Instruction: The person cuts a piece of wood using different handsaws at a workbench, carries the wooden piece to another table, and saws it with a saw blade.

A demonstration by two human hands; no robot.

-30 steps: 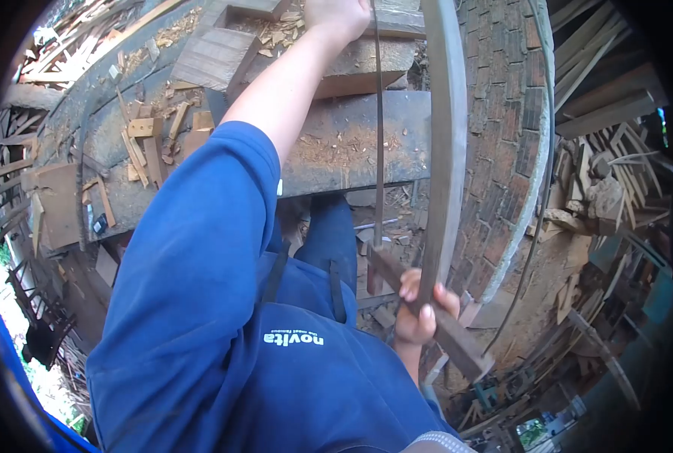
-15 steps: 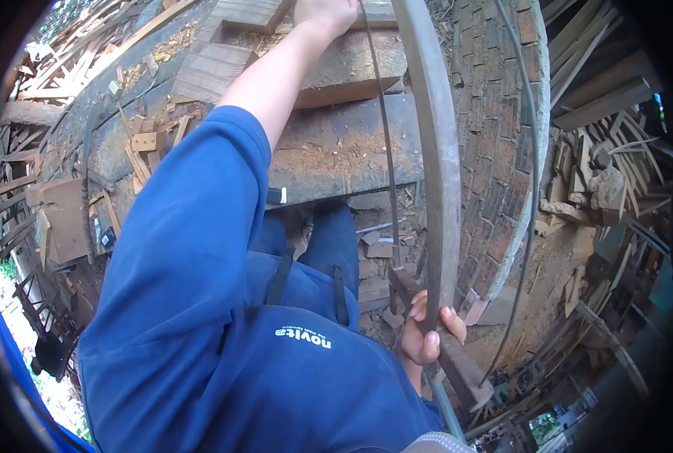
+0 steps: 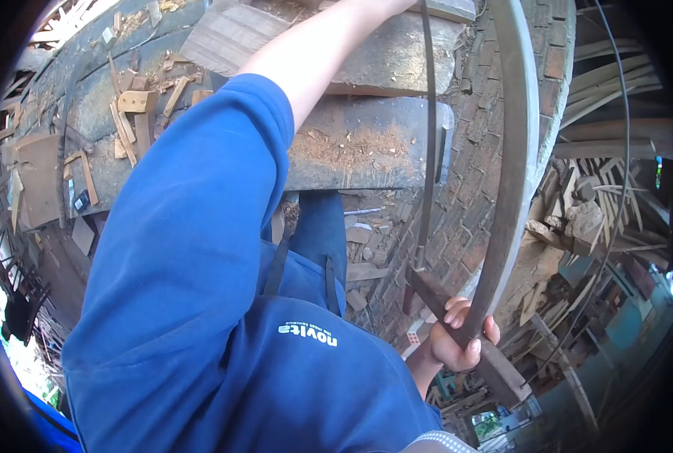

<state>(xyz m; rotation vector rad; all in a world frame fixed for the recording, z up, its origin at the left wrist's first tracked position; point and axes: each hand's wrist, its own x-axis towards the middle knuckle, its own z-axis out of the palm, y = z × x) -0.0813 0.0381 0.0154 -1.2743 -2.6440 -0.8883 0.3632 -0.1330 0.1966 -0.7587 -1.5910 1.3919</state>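
A large wooden frame saw (image 3: 511, 174) stands upright in the picture on the right, with a long curved beam, a thin dark blade to its left and a short crosspiece at the bottom. My right hand (image 3: 461, 336) is wrapped round the joint of beam and crosspiece. My left arm reaches up over a thick block of wood (image 3: 397, 64); my left hand (image 3: 389, 6) is cut off by the top edge, its fingers hidden. Below the block lies a dark board (image 3: 359, 143) strewn with sawdust.
Offcuts (image 3: 136, 102) lie on dark boards at the left. A brick surface (image 3: 472, 158) runs behind the saw. Scrap wood (image 3: 578, 204) and stones are heaped at the right, where a dark cable (image 3: 625, 151) hangs. Wood scraps cover the ground below the board.
The view has shifted. The saw and my right hand show farther right, with the beam more tilted. My left hand has moved right and up, mostly out of the picture.
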